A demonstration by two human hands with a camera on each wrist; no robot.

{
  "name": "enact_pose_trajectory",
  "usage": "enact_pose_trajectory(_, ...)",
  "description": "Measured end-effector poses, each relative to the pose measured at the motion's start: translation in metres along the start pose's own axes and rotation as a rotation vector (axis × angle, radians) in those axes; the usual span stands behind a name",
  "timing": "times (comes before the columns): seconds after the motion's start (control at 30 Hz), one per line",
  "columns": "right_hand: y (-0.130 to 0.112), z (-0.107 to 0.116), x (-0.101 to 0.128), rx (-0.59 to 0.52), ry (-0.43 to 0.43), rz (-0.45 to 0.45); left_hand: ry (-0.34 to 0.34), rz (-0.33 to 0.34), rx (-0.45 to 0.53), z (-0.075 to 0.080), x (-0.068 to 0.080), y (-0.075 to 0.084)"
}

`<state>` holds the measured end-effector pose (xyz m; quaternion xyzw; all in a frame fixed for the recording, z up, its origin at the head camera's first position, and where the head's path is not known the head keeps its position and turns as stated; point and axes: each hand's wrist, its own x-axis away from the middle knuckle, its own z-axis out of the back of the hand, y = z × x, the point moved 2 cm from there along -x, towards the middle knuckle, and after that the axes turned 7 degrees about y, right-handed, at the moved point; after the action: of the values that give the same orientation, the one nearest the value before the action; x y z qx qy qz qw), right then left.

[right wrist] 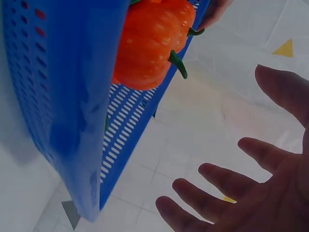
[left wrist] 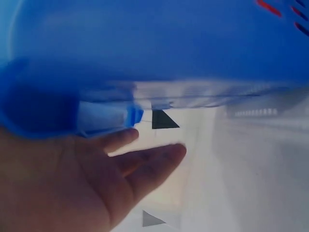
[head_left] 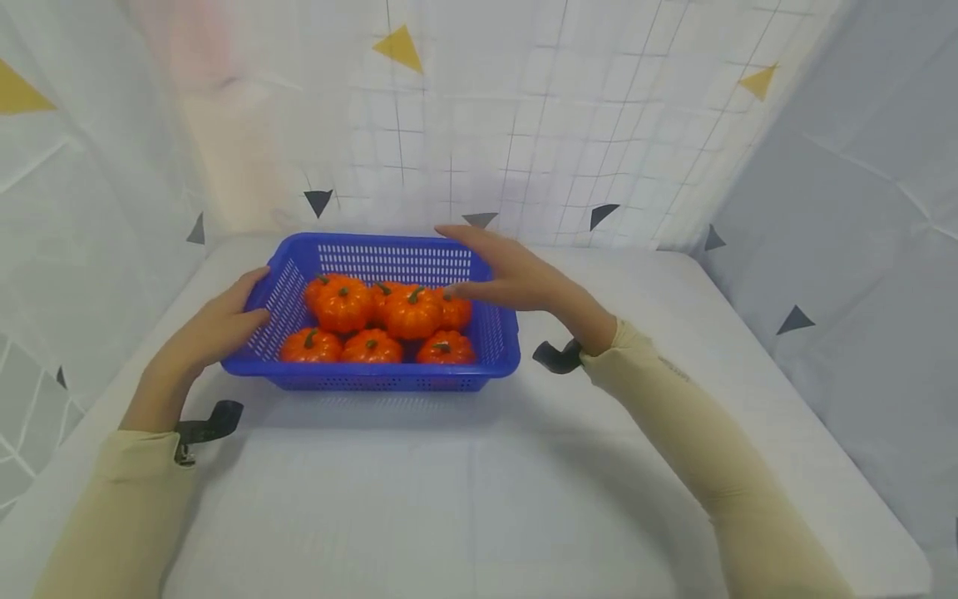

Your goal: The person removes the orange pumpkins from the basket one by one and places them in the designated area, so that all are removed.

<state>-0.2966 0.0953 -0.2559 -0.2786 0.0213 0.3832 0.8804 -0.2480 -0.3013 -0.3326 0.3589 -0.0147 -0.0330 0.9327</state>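
Note:
A blue perforated plastic basket [head_left: 374, 378] stands on the white table and holds several orange toy pumpkins [head_left: 412, 312] with green stems. My left hand [head_left: 224, 320] lies against the basket's left wall, just under the rim. In the left wrist view its fingers [left wrist: 145, 164] are straight and relaxed below the blurred blue basket [left wrist: 145, 43]. My right hand [head_left: 516, 279] hovers over the basket's right rim, fingers spread and straight, holding nothing. The right wrist view shows that open right hand [right wrist: 251, 193] beside the basket's wall [right wrist: 58, 96], with a pumpkin [right wrist: 149, 43] inside.
The table [head_left: 479, 482] is covered in white cloth. White curtains with yellow and dark triangles [head_left: 449, 125] close it in at the back and on both sides. The table's right edge [head_left: 861, 466] runs close to the grey side curtain.

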Motion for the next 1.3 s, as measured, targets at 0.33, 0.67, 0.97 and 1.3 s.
enact_pose_trajectory(0.33, 0.004, -0.022, -0.025, -0.115, -0.179, -0.009, -0.012, 0.021, 0.187, -0.009, -0.001, -0.005)
enact_pose_trajectory(0.67, -0.004, -0.043, -0.051, -0.08, -0.327, -0.044, -0.009, 0.026, 0.201, -0.01, 0.002, -0.01)
enact_pose_trajectory(0.97, -0.004, -0.054, -0.062, -0.118, -0.397, -0.036, 0.004, 0.031, 0.237, -0.007, 0.002, -0.007)
enact_pose_trajectory(1.3, -0.005, -0.073, -0.065, -0.072, -0.43, -0.029, 0.0, 0.031, 0.254, -0.005, -0.001, -0.007)
